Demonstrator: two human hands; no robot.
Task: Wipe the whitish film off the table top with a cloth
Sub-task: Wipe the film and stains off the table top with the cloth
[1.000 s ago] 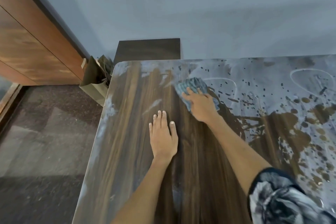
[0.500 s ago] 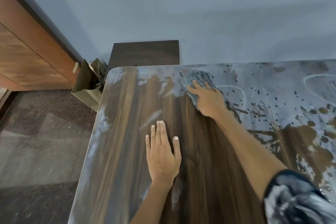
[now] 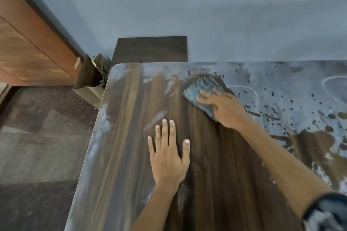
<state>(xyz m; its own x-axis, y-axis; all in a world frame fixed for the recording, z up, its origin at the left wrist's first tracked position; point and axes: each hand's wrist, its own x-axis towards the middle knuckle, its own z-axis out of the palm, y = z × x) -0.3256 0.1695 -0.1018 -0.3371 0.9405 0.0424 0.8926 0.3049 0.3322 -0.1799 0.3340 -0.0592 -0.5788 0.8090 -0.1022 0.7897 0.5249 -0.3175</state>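
Observation:
A dark wood-grain table top [image 3: 127, 155] fills the lower view. A whitish film [image 3: 281, 88] with dark spots and ring marks covers its right part, and pale streaks [image 3: 101, 122] run along the left edge. My right hand [image 3: 225, 108] presses a folded grey-blue cloth [image 3: 202, 90] flat on the table near the far edge, at the border of the film. My left hand [image 3: 169, 155] lies flat on the wiped wood, fingers apart, holding nothing.
A dark small cabinet [image 3: 152, 48] stands against the blue-grey wall behind the table. A brown paper bag [image 3: 90, 78] sits on the floor by the table's far left corner. A wooden cupboard [image 3: 32, 48] runs along the left. Dark floor [image 3: 37, 137] lies left of the table.
My right hand has pushed the cloth away from me toward the far edge, clearing a dark arc in the film there. My left hand stays flat in the same spot.

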